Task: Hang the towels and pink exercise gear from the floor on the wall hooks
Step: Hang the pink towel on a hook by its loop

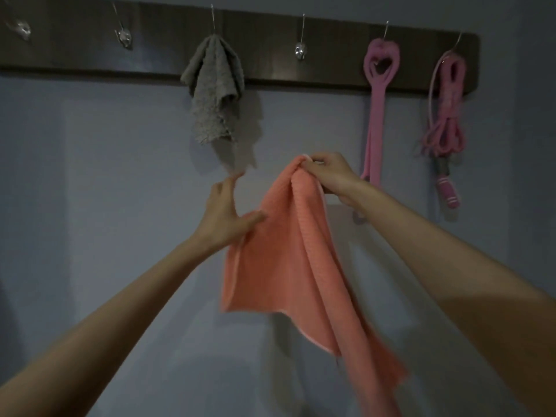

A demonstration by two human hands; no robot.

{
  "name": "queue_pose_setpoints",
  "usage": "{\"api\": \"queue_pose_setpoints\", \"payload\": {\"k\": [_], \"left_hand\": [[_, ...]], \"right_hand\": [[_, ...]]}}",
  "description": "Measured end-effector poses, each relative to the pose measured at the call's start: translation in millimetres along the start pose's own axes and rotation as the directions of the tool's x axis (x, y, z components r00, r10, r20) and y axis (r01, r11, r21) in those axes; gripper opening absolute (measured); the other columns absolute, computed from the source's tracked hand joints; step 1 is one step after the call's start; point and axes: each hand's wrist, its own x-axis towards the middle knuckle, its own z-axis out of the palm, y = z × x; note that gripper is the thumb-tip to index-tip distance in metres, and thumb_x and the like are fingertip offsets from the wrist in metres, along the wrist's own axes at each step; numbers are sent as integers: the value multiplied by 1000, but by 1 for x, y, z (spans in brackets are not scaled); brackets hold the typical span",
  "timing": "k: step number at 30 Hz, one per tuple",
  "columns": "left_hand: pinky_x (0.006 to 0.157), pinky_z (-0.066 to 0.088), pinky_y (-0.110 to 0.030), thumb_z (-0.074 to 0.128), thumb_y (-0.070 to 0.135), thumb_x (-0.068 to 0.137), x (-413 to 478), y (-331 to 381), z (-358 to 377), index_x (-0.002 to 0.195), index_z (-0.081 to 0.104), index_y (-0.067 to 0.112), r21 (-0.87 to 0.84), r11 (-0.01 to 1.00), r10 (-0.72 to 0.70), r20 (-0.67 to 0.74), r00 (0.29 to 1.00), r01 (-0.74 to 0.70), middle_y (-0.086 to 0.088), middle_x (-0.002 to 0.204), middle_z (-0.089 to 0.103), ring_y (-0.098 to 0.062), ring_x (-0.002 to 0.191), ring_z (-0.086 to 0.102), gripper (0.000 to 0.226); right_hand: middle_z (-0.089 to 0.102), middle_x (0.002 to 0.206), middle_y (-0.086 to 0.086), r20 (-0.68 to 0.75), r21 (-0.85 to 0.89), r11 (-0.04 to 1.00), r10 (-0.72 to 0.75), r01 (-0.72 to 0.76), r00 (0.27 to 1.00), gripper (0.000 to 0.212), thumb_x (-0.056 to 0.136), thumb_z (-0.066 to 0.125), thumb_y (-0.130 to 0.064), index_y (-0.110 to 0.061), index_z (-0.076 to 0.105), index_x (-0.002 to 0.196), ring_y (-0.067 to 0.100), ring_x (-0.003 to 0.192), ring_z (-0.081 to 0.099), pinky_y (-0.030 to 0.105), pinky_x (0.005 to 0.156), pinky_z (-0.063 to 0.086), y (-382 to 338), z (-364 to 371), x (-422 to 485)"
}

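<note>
A blue-grey wall filled the view, with a long dark wooden rail fixed across it from 10 to 2 o'clock. In the middle, an orange towel was held up against the wall below the rail, its loose folds trailing down toward 5 o'clock. The right hand pinched the bunched top of this towel between curled fingers and thumb. The left hand, at 9 o'clock from the towel's top, was spread with straight fingers, its thumb touching the towel's left edge. A grey towel hung from a hook at 11 o'clock. A pink band hung at 1 o'clock, and a coiled pink skipping rope just beside it at 2 o'clock. A shiny metal hook sat on the rail at 12 o'clock, between the grey towel and the band.
</note>
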Motion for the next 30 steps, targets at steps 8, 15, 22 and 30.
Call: {"api": "queue_pose_setpoints", "payload": {"k": [8,15,22,30], "left_hand": [[83,52,-36,56,83,59,-34,32,56,82,73,22,102,994,-73,368,927,38,3,82,72,-11,81,65,67],[42,47,-16,65,19,86,-52,4,67,83,64,6,-80,888,-344,537,771,452,-1,61,61,-4,47,57,13],[40,44,-12,57,6,88,-27,-1,68,70,61,10,-385,618,-502,478,721,686,-2,62,52,-2,39,49,19],[49,55,-19,38,-2,96,-15,5,76,77,52,-1,-614,118,-491,647,583,780,-11,73,51,-11,53,61,24]], "right_hand": [[56,78,9,-33,311,944,125,-108,992,26,92,45,0,-14,59,74,15,62,55,26,54,52,11,-12,1],[66,92,13,-19,25,986,164,-163,986,19,87,51,-2,-11,68,88,19,78,66,26,60,58,49,-23,-16],[63,97,10,269,-165,969,223,-183,937,25,92,55,-13,-3,59,115,12,73,58,23,61,54,80,7,-79],[59,108,-3,265,-359,932,147,-44,953,57,67,77,-42,-16,47,107,14,96,59,33,82,53,91,29,-135]]}}
